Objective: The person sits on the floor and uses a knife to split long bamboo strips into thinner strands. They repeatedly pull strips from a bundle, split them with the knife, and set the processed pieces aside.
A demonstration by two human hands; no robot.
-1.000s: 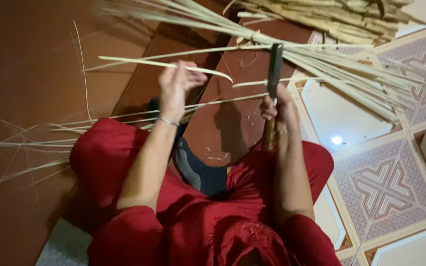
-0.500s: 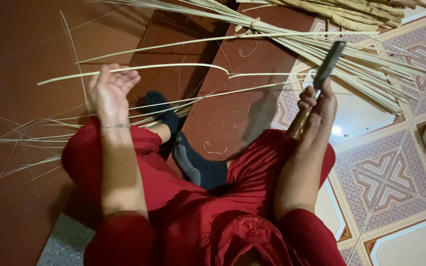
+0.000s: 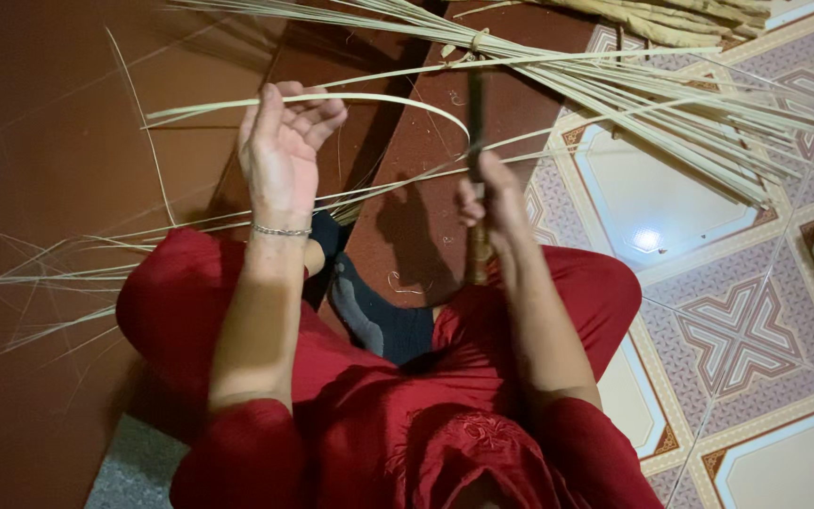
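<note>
A person in red clothing sits on the floor, seen from above, working pale dried plant strips; the left hand (image 3: 283, 151) is raised with fingers loosely curled around one long thin strip (image 3: 332, 98), which arcs from the far left across to the knife; the right hand (image 3: 490, 203) is closed around the handle of a knife (image 3: 476, 141) held upright, blade pointing away from the body, its edge meeting the strip near the tip; a tied bundle of similar strips (image 3: 633, 90) fans out over the patterned floor tiles (image 3: 737, 330) at upper right, and loose slivers (image 3: 58, 283) lie scattered on the red-brown floor at left; a thin bracelet (image 3: 282, 230) circles the left wrist; the strip looks very light, springy and flexible, bending under its own length, likely brittle and sharp along its edges, so it seems best pinched lightly close to the blade, where it flexes least
</note>
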